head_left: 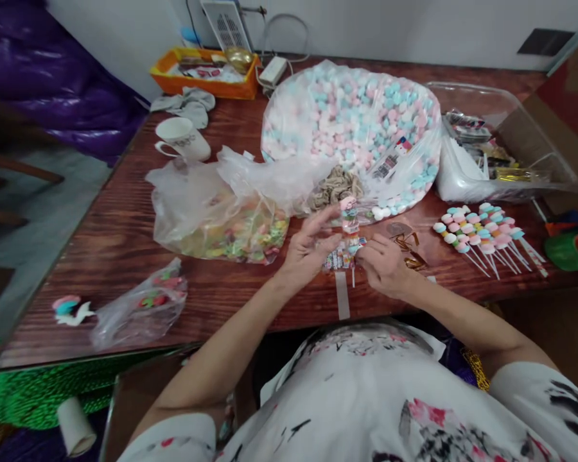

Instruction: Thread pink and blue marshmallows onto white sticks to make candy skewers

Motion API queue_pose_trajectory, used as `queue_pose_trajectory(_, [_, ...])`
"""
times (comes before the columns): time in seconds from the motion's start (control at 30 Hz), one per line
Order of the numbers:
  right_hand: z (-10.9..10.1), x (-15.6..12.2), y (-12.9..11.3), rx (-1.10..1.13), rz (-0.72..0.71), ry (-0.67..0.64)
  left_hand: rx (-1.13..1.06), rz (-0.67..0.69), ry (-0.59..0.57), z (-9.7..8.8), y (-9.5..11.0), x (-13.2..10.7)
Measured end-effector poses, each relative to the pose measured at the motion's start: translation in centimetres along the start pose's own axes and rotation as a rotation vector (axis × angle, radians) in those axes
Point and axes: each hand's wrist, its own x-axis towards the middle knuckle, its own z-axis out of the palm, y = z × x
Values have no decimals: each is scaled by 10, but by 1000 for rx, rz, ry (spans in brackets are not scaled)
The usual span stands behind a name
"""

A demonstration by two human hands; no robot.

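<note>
My left hand (pixel 309 247) and my right hand (pixel 384 263) meet over the front middle of a wooden table (pixel 125 256). Between them they hold a marshmallow skewer in a clear printed wrapper (pixel 348 237), upright and slightly tilted. My left fingers curl round its left side. My right hand pinches its lower end near the stick. A big open bag of pink, blue and white marshmallows (pixel 351 122) lies just behind. Finished marshmallow skewers (pixel 481 234) lie in a row to the right. Gold twist ties (pixel 409 247) lie beside my right hand.
A bag of coloured sweets (pixel 231 237) lies left of my hands, and a smaller bag (pixel 144 308) near the front left edge. A white mug (pixel 180 138), grey cloth (pixel 187 106) and orange tray (pixel 202 74) stand at the back left. A clear box (pixel 501 147) and green tape roll (pixel 573 250) are at the right.
</note>
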Motion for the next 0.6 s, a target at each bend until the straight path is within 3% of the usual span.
queue_pose_trajectory(0.13, [3, 6, 14, -306, -160, 126, -152, -97, -128, 13, -8, -23])
queue_pose_trajectory(0.3, [-2, 11, 7, -460, -379, 152, -468, -250, 23, 11, -2, -22])
queue_pose_trajectory(0.47, [-18, 16, 10, -472, -577, 37, -288, -369, -63, 11, 1, -17])
queue_pose_trajectory(0.6, [-29, 25, 16, -494, -458, 38, -201, -296, 12, 24, -13, -23])
